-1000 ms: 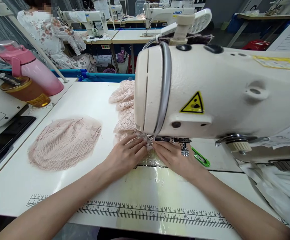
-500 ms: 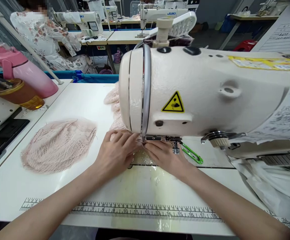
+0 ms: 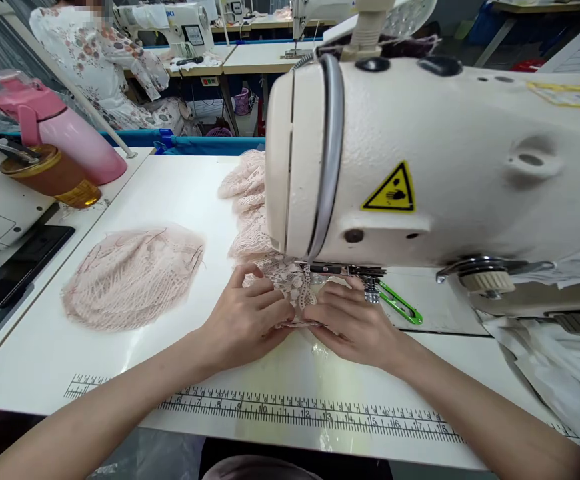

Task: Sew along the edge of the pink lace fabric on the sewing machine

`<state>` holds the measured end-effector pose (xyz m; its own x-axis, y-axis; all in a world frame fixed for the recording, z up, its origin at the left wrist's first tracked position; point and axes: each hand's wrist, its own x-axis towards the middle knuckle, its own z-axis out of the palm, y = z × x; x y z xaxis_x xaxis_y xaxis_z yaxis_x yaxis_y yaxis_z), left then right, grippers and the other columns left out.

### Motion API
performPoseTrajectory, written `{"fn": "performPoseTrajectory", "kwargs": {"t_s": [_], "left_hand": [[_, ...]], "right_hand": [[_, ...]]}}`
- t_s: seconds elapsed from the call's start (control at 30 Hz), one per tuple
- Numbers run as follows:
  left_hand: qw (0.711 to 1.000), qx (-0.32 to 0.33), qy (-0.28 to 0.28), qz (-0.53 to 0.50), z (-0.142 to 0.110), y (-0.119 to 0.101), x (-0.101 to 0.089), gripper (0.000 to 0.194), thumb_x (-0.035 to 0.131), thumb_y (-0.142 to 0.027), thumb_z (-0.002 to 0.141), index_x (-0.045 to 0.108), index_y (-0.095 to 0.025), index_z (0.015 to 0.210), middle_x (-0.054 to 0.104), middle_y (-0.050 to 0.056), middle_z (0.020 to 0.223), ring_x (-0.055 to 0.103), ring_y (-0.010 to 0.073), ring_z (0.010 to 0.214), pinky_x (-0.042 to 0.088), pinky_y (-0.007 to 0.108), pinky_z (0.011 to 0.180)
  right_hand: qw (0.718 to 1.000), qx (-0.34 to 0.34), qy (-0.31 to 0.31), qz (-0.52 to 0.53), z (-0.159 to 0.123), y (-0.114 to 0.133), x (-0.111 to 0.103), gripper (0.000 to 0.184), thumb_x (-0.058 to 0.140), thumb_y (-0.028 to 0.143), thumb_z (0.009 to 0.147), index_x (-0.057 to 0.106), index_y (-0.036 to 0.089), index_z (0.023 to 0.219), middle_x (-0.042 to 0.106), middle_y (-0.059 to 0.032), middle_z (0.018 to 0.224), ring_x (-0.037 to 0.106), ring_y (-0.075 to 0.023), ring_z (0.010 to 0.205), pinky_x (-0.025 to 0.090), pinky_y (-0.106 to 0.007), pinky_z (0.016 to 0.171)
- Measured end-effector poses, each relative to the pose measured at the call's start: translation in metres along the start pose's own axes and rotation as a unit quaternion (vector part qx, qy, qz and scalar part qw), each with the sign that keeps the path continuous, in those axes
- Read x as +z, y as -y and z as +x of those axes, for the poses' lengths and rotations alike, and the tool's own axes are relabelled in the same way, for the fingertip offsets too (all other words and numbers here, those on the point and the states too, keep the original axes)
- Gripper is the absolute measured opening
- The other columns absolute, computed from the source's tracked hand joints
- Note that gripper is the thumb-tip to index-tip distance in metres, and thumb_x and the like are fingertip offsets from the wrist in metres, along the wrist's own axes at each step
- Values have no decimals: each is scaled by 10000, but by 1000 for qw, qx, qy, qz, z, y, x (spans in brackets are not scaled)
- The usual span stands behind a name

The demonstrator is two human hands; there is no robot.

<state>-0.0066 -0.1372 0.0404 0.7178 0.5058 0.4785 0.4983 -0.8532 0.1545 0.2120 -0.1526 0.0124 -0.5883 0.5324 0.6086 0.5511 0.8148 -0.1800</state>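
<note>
Pale pink lace fabric runs in gathered folds from behind the head of a white sewing machine to the near side of its needle area. My left hand pinches the lace's near edge between thumb and fingers. Just right of it, my right hand is closed on the same edge, below the presser foot. A short strip of the edge shows between both hands. The needle tip is too small to make out. Green thread snips lie beyond my right hand.
Another pink lace piece lies flat at left. A pink bottle, an amber cup and a black phone are at far left. White cloth is bunched at right. A ruler strip marks the front edge. Someone in floral clothing sits beyond.
Both hands have come back toward me from the needle area, with the lace's edge between them. More lace shows under the machine head. The camera view has shifted.
</note>
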Motion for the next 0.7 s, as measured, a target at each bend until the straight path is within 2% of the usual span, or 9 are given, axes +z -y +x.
{"fn": "performPoseTrajectory", "kwargs": {"t_s": [0.13, 0.27, 0.33, 0.4, 0.47, 0.5, 0.63, 0.7], "left_hand": [[989, 104, -56, 84, 0, 1, -1, 226, 567, -114, 883, 542, -189, 671, 548, -65, 567, 464, 101, 575, 386, 325, 833], [981, 140, -72, 115, 0, 2, -1, 281, 600, -71, 849, 499, -190, 615, 510, -80, 543, 415, 95, 558, 407, 301, 819], [980, 144, -72, 120, 0, 2, -2, 282, 585, -74, 857, 499, -195, 617, 497, -81, 543, 409, 98, 559, 411, 299, 821], [979, 148, -70, 119, -1, 2, -2, 276, 566, -80, 867, 503, -199, 626, 490, -78, 551, 410, 101, 563, 411, 301, 827], [979, 151, -66, 117, -1, 2, -2, 269, 562, -92, 871, 506, -200, 631, 497, -75, 564, 417, 102, 569, 409, 307, 832], [979, 152, -64, 115, -2, 2, -2, 268, 564, -98, 872, 506, -200, 631, 500, -74, 567, 419, 103, 570, 409, 309, 831], [980, 153, -60, 116, -2, 1, -2, 279, 565, -86, 870, 493, -195, 623, 496, -70, 560, 421, 100, 562, 413, 310, 807], [979, 158, -54, 116, -2, 1, -2, 286, 556, -69, 869, 487, -190, 619, 486, -68, 547, 424, 98, 554, 421, 305, 779]], "right_hand": [[996, -71, -28, -36, -5, -8, -7, 120, 585, 175, 834, 622, 231, 933, 644, 29, 722, 576, -144, 737, 374, -325, 649], [992, -71, -67, -86, -5, -13, -13, 200, 507, 130, 760, 614, 223, 900, 687, 8, 815, 562, -143, 662, 352, -354, 617], [992, -90, -64, -58, -2, -11, -14, 191, 500, 163, 762, 613, 206, 910, 698, -14, 903, 605, -161, 753, 396, -352, 633], [991, -121, -44, -24, 1, -8, -13, 196, 549, 275, 824, 620, 180, 980, 696, -50, 994, 625, -197, 959, 470, -350, 703], [992, -126, -19, -23, 3, -4, -12, 310, 611, 398, 852, 620, 152, 1040, 689, -78, 1060, 591, -217, 1105, 514, -361, 803], [992, -121, -9, -31, 4, -3, -12, 325, 631, 407, 854, 620, 148, 1049, 688, -79, 1078, 586, -216, 1124, 522, -367, 842], [991, -122, -2, -48, 2, -4, -11, 83, 636, 213, 859, 648, 183, 936, 716, -19, 1002, 628, -171, 1028, 539, -368, 917], [990, -135, -8, -42, 1, -5, -11, 50, 643, 153, 847, 658, 194, 869, 729, 3, 942, 643, -148, 958, 540, -356, 947]]}}
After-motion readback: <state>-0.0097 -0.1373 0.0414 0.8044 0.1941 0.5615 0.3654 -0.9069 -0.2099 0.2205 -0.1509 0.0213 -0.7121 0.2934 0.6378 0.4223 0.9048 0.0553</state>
